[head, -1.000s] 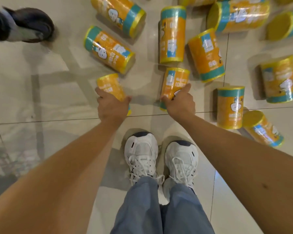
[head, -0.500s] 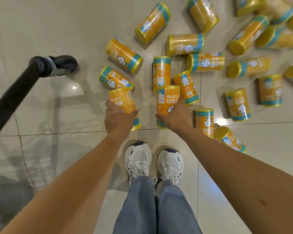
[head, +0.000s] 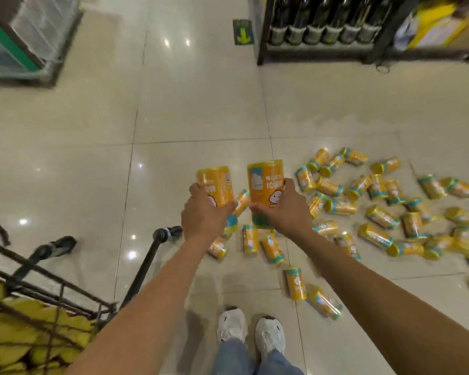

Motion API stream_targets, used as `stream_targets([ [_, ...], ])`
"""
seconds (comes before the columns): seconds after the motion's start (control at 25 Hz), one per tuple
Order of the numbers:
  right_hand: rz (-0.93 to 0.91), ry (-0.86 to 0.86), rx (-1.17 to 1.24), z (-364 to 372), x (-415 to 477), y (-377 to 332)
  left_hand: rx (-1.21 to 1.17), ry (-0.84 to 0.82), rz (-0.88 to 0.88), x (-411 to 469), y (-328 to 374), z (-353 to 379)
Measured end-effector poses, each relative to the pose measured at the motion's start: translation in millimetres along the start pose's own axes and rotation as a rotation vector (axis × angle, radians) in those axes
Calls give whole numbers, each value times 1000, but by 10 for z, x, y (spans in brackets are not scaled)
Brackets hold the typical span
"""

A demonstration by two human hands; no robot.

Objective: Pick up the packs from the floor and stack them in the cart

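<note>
L grip (head: 205,215) clamped on L pack (head: 215,185) | R grip (head: 284,209) clamped on R pack (head: 266,182) | change: both now lifted off floor (head: 201,109), mid-frame | cart (head: 142,269) lower left, prob. next | floor packs (head: 382,216) remain, right

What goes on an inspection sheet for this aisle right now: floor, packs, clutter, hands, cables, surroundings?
Surface: pale glossy tiled floor, lamp glare on it.
Job's things: one orange pack upright in the left hand, a second pack in the right hand; many loose packs scattered on the floor at right; wire cart at lower left with yellow goods inside, blurred.
Clutter: nothing seen beyond the packs.
Hands: each grips a pack, clear of the floor.
Cables: nothing seen.
Surroundings: bottle shelf far right, arrow sticker on the floor, shelf of wrapped goods far left.
</note>
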State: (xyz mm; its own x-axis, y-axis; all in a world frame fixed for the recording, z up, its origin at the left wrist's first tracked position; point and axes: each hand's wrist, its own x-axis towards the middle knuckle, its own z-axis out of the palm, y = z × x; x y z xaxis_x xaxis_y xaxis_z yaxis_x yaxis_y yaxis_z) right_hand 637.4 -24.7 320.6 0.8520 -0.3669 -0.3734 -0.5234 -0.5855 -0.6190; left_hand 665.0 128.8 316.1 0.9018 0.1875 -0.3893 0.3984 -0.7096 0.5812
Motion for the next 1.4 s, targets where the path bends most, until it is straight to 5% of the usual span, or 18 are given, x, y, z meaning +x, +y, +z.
stream_targets([
  [0.28,-231,124,101,-1304,-811,-1265,-115,208,177,-876,1095,-1672],
  [0.6,-597,118,225,-2016,-1084,-2150,-197,440,300,-1518,1562,-2620],
  [0.92,-902,-279,207,-1822,-1500,-2772,-258,784,31,-2317,1019,-3169],
  [1.4,-1134,-706,44,-10,-2939,-3444,-346,1104,-545,-3389,-968,-3650],
])
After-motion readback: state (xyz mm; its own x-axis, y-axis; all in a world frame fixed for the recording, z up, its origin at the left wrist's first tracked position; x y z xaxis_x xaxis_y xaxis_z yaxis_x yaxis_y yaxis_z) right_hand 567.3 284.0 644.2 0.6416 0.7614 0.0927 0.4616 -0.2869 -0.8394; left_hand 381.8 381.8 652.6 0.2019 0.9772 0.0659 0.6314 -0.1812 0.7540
